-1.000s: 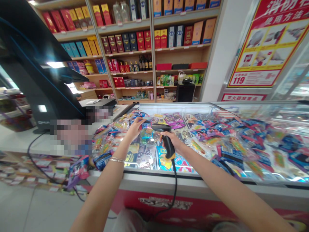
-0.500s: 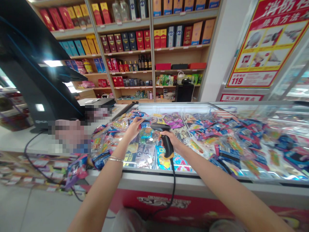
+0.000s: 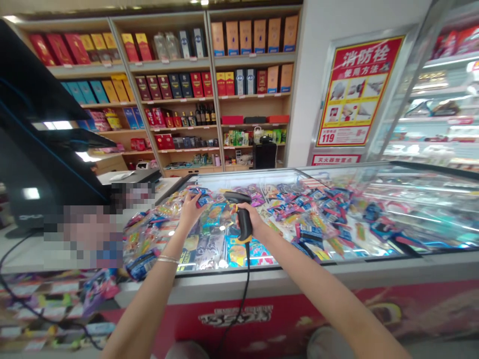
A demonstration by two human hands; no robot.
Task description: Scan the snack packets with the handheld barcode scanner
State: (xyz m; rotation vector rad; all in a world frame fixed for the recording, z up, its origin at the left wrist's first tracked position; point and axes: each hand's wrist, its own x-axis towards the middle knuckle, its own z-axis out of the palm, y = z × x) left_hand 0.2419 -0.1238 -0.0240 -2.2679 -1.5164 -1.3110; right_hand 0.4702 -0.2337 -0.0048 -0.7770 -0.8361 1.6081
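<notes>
My right hand (image 3: 247, 215) grips a black handheld barcode scanner (image 3: 245, 225) with yellow trim, its head turned to the left. A black cable hangs from its handle over the front of the freezer case (image 3: 284, 274). To the left of the scanner, my left hand (image 3: 190, 209) has its fingers at the edge of a blue snack packet (image 3: 204, 200) and seems to pinch it; the fingertips are small and slightly blurred. Under both hands, the case's glass top bears many loose snack packets (image 3: 310, 232), mostly blue, pink and clear.
At the left, a counter carries a dark checkout terminal (image 3: 48, 164) and its cable. More packets (image 3: 140, 264) lie by the case's left edge, one hanging over a low rack. Shelves of boxed bottles (image 3: 179, 87) and a red fire-hydrant poster (image 3: 355, 94) stand behind.
The view has swung to the right and tilted up, so everything sits further left. The scanner stays in my right hand; the gap between my left fingers and the scanner is slightly wider.
</notes>
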